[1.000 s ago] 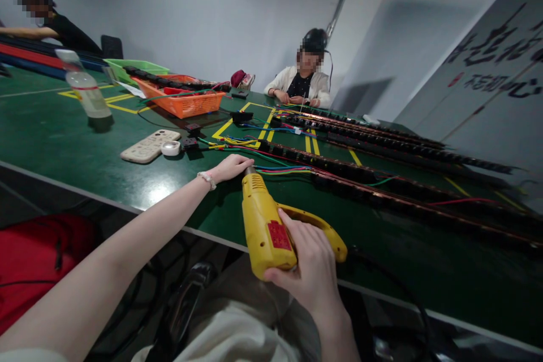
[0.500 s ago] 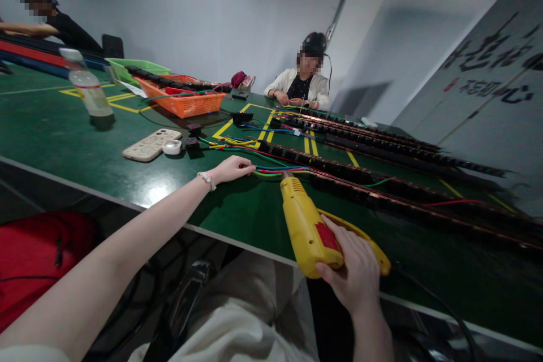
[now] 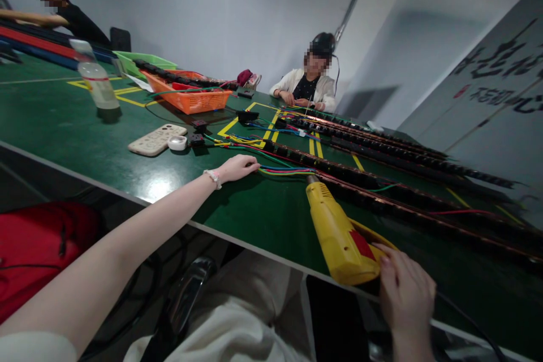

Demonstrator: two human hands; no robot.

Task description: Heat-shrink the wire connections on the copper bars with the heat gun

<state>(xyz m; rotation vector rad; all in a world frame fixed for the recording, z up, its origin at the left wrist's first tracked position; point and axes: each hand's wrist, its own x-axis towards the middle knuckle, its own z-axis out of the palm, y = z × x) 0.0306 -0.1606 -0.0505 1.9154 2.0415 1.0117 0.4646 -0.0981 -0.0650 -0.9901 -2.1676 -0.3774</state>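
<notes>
My left hand (image 3: 237, 168) is closed in a pinch around the ends of several coloured wires (image 3: 288, 171), just above the green table. The wires run right into a long black-wrapped cable bundle (image 3: 382, 199) with copper-coloured strips. In my right hand (image 3: 408, 288) is a yellow heat gun (image 3: 335, 232), gripped at its rear handle. Its metal nozzle points away from me, close to where the wires enter the bundle. The fingers on the handle's far side are partly hidden.
A phone (image 3: 155, 139), a small white case (image 3: 177, 143) and black connectors (image 3: 197, 140) lie left of the wires. Farther back are an orange basket (image 3: 203, 102), a bottle (image 3: 98, 85) and more cable bundles (image 3: 407, 150). A co-worker (image 3: 307, 82) sits opposite.
The heat gun and my right hand have moved right, bringing the nozzle along the wires toward the black bundle. My left hand keeps its pinch on the wires. The view has shifted slightly.
</notes>
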